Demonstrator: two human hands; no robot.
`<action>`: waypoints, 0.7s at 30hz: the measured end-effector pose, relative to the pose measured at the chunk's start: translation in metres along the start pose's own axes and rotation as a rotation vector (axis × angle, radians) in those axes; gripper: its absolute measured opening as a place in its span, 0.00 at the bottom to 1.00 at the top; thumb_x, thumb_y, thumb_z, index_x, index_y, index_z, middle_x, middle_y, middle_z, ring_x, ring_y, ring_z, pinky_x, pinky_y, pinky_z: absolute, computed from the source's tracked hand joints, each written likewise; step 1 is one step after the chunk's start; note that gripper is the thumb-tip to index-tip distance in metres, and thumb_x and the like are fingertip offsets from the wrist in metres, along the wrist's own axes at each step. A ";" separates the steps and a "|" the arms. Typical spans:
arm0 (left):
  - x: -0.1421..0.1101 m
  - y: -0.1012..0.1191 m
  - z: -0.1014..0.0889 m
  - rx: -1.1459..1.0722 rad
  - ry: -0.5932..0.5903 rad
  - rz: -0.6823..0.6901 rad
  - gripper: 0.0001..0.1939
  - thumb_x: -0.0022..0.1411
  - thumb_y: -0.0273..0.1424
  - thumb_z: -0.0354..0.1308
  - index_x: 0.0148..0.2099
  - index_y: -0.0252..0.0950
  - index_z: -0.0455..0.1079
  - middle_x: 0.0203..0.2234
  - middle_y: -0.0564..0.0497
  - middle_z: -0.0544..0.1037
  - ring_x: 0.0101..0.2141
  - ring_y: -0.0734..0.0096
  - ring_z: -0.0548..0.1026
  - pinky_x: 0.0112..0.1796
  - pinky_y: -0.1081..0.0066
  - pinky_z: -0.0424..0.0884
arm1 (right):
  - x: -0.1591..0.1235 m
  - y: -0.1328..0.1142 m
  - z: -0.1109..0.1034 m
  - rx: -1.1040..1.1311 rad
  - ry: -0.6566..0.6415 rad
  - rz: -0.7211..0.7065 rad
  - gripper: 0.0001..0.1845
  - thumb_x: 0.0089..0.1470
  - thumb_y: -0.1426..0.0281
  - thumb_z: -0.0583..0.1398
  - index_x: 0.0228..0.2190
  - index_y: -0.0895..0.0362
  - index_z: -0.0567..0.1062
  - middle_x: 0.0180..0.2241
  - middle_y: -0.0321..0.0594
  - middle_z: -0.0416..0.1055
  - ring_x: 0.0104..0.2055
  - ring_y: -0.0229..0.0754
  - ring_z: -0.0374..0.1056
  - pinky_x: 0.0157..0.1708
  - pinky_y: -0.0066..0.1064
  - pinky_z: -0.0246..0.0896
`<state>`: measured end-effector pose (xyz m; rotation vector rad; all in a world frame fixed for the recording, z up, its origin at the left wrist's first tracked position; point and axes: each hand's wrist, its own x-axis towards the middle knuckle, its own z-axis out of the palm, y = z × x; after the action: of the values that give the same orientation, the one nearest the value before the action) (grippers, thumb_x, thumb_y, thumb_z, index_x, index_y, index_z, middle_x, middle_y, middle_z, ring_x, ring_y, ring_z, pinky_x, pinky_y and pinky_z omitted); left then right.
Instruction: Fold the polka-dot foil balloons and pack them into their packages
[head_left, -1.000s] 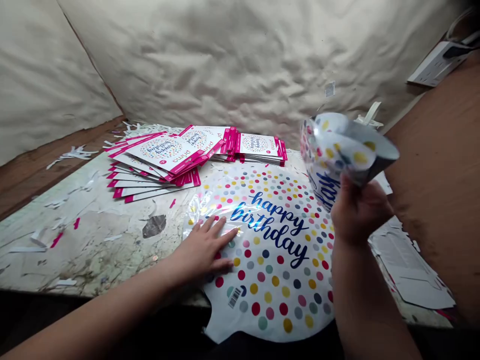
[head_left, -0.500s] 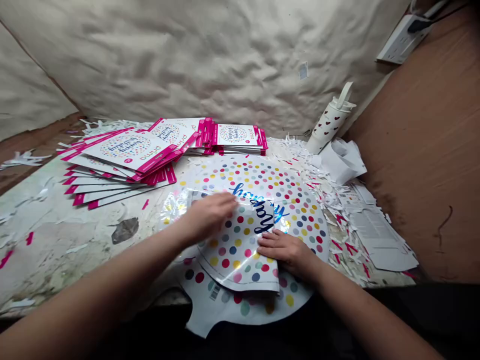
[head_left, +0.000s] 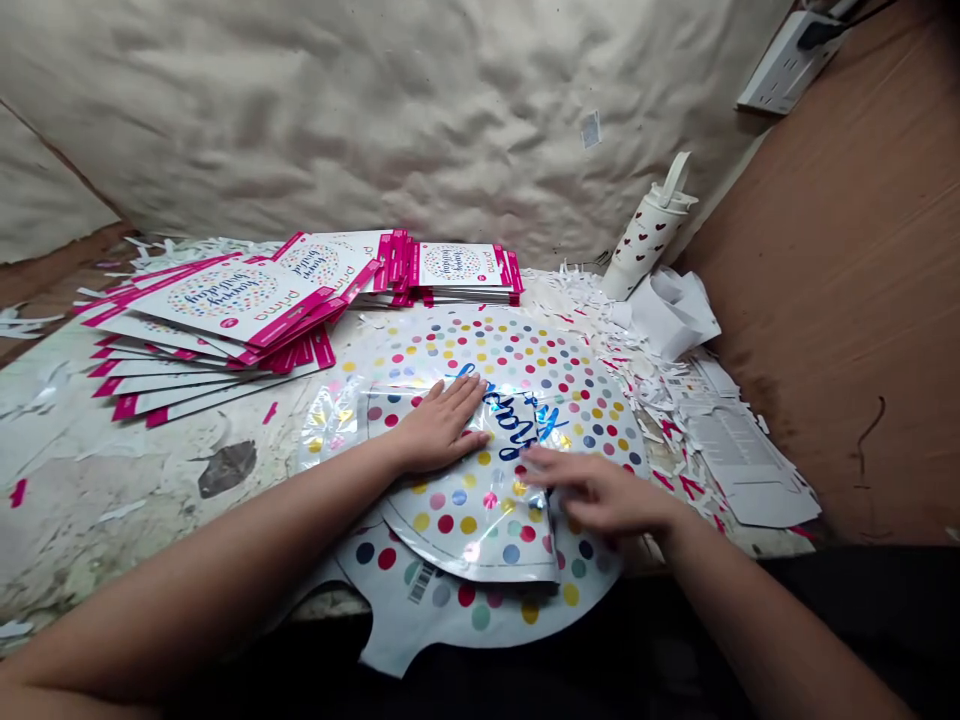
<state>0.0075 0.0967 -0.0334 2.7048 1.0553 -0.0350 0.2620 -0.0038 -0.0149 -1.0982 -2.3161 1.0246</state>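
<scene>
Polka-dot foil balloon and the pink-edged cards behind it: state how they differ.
The polka-dot foil balloon is round and shiny, while the pink-edged cards are rectangular with a duller white face. The balloon lies singly, partly folded over on itself under the left hand; the cards sit flat in fanned stacks. Both show coloured dots and "happy birthday" lettering.

Person's L arm (head_left: 225, 580) and R arm (head_left: 772, 625) both bare past the wrist; dark fabric (head_left: 840, 600) below, prob. clothing, too dim for details.
</scene>
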 end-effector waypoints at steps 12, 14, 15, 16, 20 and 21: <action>0.000 0.000 0.003 -0.011 0.007 -0.033 0.41 0.62 0.53 0.32 0.66 0.29 0.37 0.64 0.42 0.40 0.63 0.59 0.38 0.59 0.57 0.38 | 0.082 0.051 -0.006 -0.003 0.461 0.277 0.17 0.46 0.76 0.57 0.39 0.54 0.76 0.38 0.40 0.73 0.39 0.39 0.69 0.43 0.36 0.66; -0.001 0.000 0.004 -0.003 0.010 -0.043 0.41 0.62 0.54 0.31 0.66 0.29 0.38 0.64 0.42 0.41 0.63 0.59 0.38 0.59 0.57 0.37 | 0.081 0.050 -0.008 -0.093 0.470 0.245 0.14 0.47 0.77 0.56 0.35 0.52 0.78 0.38 0.40 0.72 0.44 0.43 0.66 0.49 0.40 0.60; -0.001 0.001 0.004 0.001 0.010 -0.049 0.41 0.62 0.54 0.31 0.66 0.29 0.38 0.64 0.42 0.40 0.63 0.59 0.38 0.59 0.57 0.36 | 0.079 0.049 -0.009 -0.134 0.476 0.238 0.14 0.48 0.76 0.56 0.33 0.52 0.79 0.37 0.41 0.71 0.46 0.45 0.64 0.51 0.43 0.58; -0.001 0.001 0.004 0.004 0.008 -0.053 0.41 0.62 0.55 0.31 0.66 0.30 0.38 0.64 0.42 0.40 0.63 0.59 0.38 0.59 0.57 0.36 | 0.077 0.049 -0.010 -0.168 0.484 0.236 0.14 0.49 0.76 0.56 0.33 0.52 0.79 0.38 0.42 0.71 0.47 0.47 0.63 0.52 0.45 0.56; 0.000 0.002 0.003 0.005 -0.001 -0.068 0.42 0.61 0.56 0.32 0.67 0.33 0.37 0.64 0.41 0.39 0.63 0.57 0.37 0.59 0.55 0.36 | 0.061 0.042 -0.014 -0.281 0.463 0.191 0.20 0.50 0.78 0.54 0.43 0.50 0.76 0.50 0.43 0.64 0.56 0.52 0.53 0.56 0.50 0.46; 0.000 0.002 0.003 0.004 0.000 -0.069 0.41 0.60 0.56 0.32 0.67 0.35 0.37 0.64 0.41 0.39 0.63 0.56 0.37 0.59 0.53 0.37 | 0.055 0.040 -0.014 -0.311 0.425 0.156 0.25 0.49 0.80 0.54 0.46 0.48 0.74 0.55 0.41 0.59 0.59 0.52 0.48 0.58 0.50 0.42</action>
<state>0.0094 0.0950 -0.0360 2.6715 1.1493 -0.0494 0.2558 0.0627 -0.0337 -1.4707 -2.1026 0.4231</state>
